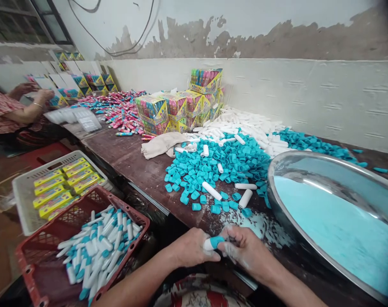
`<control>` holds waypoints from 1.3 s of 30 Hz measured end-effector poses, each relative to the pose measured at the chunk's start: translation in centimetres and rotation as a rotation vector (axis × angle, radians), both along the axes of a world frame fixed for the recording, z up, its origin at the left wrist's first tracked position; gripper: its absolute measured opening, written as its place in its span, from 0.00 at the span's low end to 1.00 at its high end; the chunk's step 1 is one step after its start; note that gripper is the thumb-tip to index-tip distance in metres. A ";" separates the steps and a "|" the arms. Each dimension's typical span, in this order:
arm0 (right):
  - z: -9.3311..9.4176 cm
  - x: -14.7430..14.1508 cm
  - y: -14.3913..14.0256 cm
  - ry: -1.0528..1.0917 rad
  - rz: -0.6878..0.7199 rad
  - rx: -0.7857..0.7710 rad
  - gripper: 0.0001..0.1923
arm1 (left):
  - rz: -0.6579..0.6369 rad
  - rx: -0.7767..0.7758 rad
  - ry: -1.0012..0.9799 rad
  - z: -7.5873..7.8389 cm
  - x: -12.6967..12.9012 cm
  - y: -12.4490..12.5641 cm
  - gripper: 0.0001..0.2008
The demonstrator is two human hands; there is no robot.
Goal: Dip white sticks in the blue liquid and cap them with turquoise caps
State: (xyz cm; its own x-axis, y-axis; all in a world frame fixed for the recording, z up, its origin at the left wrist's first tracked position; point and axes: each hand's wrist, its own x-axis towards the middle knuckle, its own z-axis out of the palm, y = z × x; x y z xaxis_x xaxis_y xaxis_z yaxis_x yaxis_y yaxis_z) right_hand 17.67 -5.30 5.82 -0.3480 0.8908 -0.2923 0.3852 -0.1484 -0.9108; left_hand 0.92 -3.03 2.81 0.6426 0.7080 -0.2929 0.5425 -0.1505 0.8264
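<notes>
Tube [208, 244], white: is held near table [123, 155] edge | left hand [191, 247]: fingers are closed around white end | right hand [245, 250]: blue cap [216, 242] is pinched by bent fingers | handling: judged light, stiff, slightly slippery under powdered fingers; best gripped mid-barrel

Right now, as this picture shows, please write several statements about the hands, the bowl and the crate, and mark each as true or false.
1. The left hand holds a white tube. True.
2. The right hand is inside the bowl. False: it is at the tube's blue cap, outside the bowl.
3. The bowl contains pale blue powder. True.
4. The red crate holds yellow boxes. False: it holds capped tubes; the boxes are in the white basket.
5. Loose caps lie on the table. True.
</notes>
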 end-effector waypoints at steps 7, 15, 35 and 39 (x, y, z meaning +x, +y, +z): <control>0.7 0.2 3.7 -0.263 0.050 0.319 0.09 | 0.355 0.159 0.527 -0.3 -13.8 -0.5 0.13; -0.6 -0.7 9.9 -1.019 0.061 0.705 0.09 | 0.573 0.428 0.574 -2.8 -20.8 0.7 0.24; 3.6 5.2 -0.9 -0.141 -0.277 0.594 0.07 | -0.019 0.195 -0.365 3.3 6.6 1.4 0.11; 5.4 9.0 -3.3 -0.187 -0.384 0.631 0.08 | 0.051 0.404 -0.354 1.9 6.8 0.7 0.12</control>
